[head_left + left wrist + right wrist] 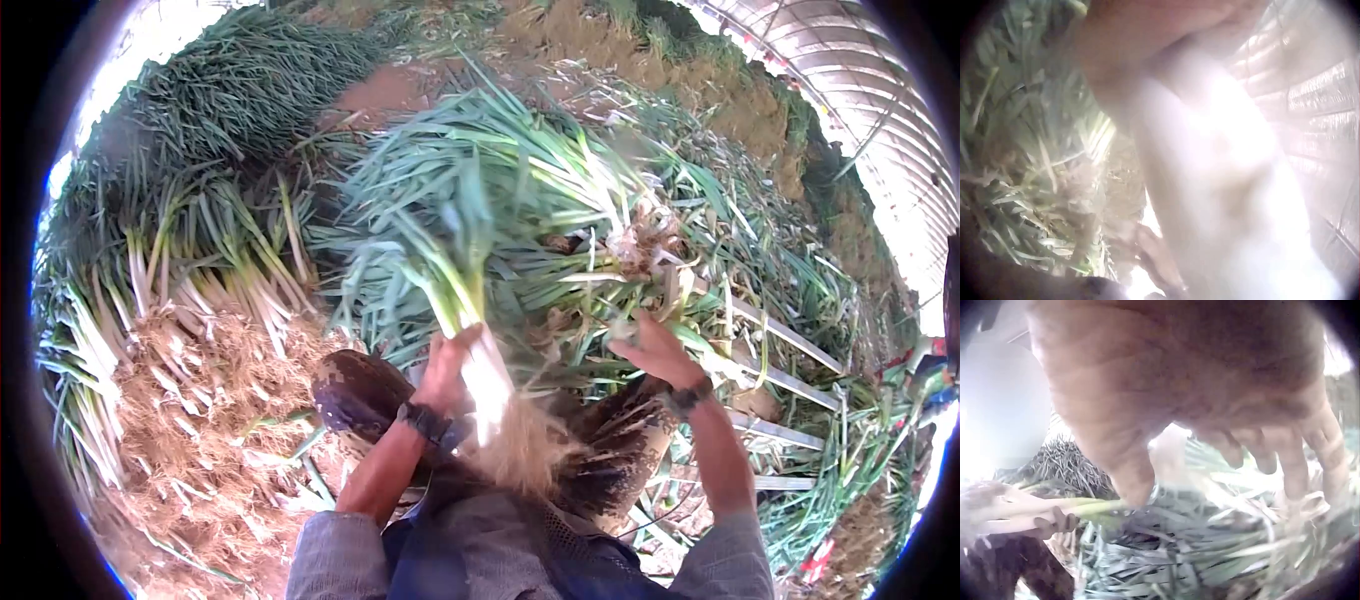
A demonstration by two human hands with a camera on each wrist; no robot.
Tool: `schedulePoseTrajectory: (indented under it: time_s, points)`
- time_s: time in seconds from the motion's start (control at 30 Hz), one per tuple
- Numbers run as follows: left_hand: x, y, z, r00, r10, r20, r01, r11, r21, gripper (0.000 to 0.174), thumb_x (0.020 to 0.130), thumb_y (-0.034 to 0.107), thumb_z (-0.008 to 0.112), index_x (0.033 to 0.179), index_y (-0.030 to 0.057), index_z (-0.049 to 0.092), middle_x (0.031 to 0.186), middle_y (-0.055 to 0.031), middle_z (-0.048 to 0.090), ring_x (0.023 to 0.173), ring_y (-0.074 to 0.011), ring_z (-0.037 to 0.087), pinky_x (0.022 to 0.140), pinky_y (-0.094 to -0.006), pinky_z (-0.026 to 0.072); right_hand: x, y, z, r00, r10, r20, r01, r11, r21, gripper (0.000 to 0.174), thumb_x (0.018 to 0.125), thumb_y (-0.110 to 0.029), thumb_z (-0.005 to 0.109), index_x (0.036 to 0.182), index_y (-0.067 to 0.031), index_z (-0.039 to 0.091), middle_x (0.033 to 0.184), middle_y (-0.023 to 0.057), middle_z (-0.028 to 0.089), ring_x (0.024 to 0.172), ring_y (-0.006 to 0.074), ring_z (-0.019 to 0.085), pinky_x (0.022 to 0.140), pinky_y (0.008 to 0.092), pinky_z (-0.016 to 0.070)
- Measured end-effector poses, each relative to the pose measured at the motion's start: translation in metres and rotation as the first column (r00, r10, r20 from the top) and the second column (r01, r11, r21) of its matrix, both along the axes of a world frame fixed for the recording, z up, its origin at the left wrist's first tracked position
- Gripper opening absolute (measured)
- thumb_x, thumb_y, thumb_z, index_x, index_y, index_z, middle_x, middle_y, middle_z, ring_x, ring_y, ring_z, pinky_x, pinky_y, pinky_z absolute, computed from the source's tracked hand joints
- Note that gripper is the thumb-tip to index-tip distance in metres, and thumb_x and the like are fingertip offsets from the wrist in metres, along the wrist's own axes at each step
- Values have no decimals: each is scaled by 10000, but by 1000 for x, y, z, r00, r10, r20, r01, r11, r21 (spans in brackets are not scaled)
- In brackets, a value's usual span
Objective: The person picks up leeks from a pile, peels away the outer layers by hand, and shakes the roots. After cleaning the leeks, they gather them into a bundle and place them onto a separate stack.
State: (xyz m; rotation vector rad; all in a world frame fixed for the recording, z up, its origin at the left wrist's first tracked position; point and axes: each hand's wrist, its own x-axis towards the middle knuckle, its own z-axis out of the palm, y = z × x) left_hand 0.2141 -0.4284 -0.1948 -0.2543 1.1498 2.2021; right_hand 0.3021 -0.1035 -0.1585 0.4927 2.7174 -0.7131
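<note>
My left hand (447, 370) grips a bunch of leeks (487, 380) by the white stalks, over my lap. Its green leaves point away from me, and the brown, stringy roots (525, 447) hang towards my body. In the left wrist view the stalks (1222, 181) are blurred and washed out by light, just below the left hand (1166, 37). Clear of that bunch, my right hand (660, 352) hovers over loose leaves, its thumb apart from the fingers. In the right wrist view the fingers (1294, 465) reach downward, spread, above the greens.
More leeks (590, 175) lie ahead, roots to the right. A rooty heap of leeks (200, 390) covers the left side, with a tall green pile (230, 90) behind. Pale slats (785, 335) and trimmed leaves (790, 265) lie right. My knees (350, 390) flank the bunch.
</note>
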Motion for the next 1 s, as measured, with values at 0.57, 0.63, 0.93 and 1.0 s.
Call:
schedulePoseTrajectory:
  time_s: [0.57, 0.63, 0.93, 1.0]
  points:
    - [122, -68, -37, 662, -592, -460, 514, 805, -295, 726, 862, 217, 723, 1438, 26, 324, 1332, -111, 512, 1240, -174, 470, 1066, -334, 385, -5, -180, -89, 833, -517, 198, -16, -379, -925, 314, 915, -262, 603, 1131, -35, 593, 991, 82, 655, 912, 197, 641, 832, 349, 520]
    - [134, -66, -69, 611, -558, -562, 339, 826, -451, 827, 838, 240, 744, 1443, 0, 234, 1346, -137, 478, 1221, -197, 480, 1021, -352, 409, 1, -177, -94, 774, -613, 158, -2, -253, -968, 403, 899, -303, 619, 1190, -33, 545, 1044, 81, 623, 958, 205, 611, 875, 344, 495]
    - [88, -111, 62, 504, -75, -860, -240, 945, -223, 599, 811, 54, 677, 1310, -23, 357, 1145, -170, 551, 988, -256, 614, 808, -321, 560, -61, -230, 83, 738, -152, -658, -649, 109, -753, 672, 892, -241, 626, 1428, 2, 302, 1312, 178, 517, 1192, 288, 534, 1025, 418, 428]
    - [57, -153, 118, 400, 125, -908, -452, 889, -76, 582, 825, 14, 629, 1334, -22, 349, 1156, -204, 555, 897, -199, 612, 680, -284, 577, -94, -288, 140, 507, 102, -856, -854, -74, -514, 761, 846, -171, 677, 1459, -7, 256, 1357, 184, 487, 1219, 283, 510, 1046, 416, 396]
